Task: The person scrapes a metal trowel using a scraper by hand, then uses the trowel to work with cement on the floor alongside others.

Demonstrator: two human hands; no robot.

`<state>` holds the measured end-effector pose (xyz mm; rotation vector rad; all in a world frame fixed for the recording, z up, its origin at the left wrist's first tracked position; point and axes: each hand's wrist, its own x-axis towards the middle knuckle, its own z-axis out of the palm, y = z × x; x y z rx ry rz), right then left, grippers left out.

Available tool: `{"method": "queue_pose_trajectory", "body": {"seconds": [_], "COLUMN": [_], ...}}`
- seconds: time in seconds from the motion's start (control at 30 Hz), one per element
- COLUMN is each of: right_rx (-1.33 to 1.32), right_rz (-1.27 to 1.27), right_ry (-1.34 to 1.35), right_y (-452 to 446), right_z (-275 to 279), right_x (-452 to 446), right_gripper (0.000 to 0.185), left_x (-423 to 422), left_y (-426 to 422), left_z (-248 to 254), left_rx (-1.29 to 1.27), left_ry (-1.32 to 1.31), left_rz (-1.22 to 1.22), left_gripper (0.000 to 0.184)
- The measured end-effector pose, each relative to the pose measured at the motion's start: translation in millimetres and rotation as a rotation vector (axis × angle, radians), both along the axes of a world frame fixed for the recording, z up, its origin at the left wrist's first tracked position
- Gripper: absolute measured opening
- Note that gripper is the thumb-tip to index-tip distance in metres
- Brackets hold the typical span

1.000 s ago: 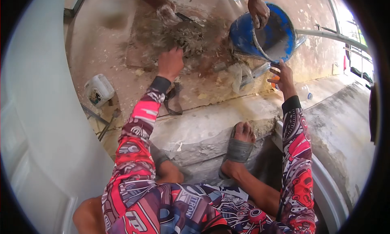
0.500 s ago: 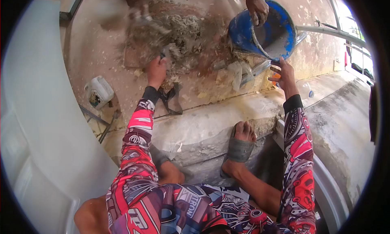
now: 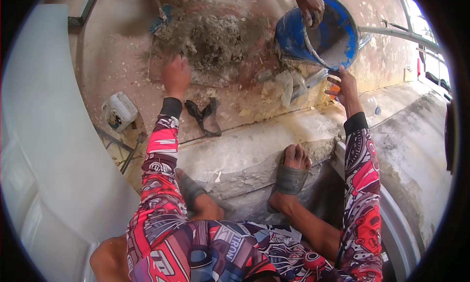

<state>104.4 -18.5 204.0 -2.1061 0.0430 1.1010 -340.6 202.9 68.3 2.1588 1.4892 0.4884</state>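
Observation:
My left hand [image 3: 176, 77] is closed around a trowel's handle at the near left edge of a heap of wet grey mortar [image 3: 215, 40]. Most of the trowel is hidden by the hand and the mortar. On the right, my right hand [image 3: 347, 89] holds the lower rim of a tilted blue bucket [image 3: 296, 35], some fingers spread below it. Grey residue coats the bucket's inside. Another person's hand [image 3: 309, 8] grips the bucket's upper left rim. At the top left, a blue-coloured tool [image 3: 164, 18] lies by the mortar, near another person's partly visible hand.
A cut white jug [image 3: 120, 111] stands left, near metal bars [image 3: 120, 147]. Black strips [image 3: 204, 116] lie before the mortar. Crumpled plastic [image 3: 286, 89] sits below the bucket. A white panel [image 3: 39, 111] borders the left; a metal rail [image 3: 401, 36] crosses the right.
My left hand has moved left and slightly down from the mortar's front. The blurred tool over the heap has shifted to its upper left. The bucket and my right hand stay nearly still.

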Motion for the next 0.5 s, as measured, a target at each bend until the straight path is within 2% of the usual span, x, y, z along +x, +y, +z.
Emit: {"method": "queue_pose_trajectory", "body": {"seconds": [0.03, 0.13, 0.23, 0.33, 0.43, 0.5], "right_rx": [0.002, -0.008, -0.023, 0.004, 0.008, -0.015], "right_rz": [-0.003, -0.012, -0.056, -0.033, -0.032, -0.035], "right_ry": [0.003, 0.015, 0.001, 0.015, -0.007, 0.004], "right_y": [-2, -5, 2, 1, 6, -5], "right_z": [-1, -2, -2, -3, -4, -3], "right_x": [0, -3, 0, 0, 2, -3], "right_gripper": [0.048, 0.048, 0.046, 0.045, 0.045, 0.046], "left_x": [6, 18, 30, 29, 20, 11], "left_y": [-2, -3, 0, -11, -10, -22], "left_z": [7, -29, -23, 3, -14, -17], "left_rx": [0.088, 0.047, 0.210, 0.203, 0.163, -0.098], "left_ry": [0.021, 0.251, 0.104, 0.089, 0.112, 0.035], "left_rz": [-0.051, -0.165, -0.142, -0.142, -0.192, -0.030], "left_gripper": [0.009, 0.004, 0.004, 0.003, 0.007, 0.011]}}
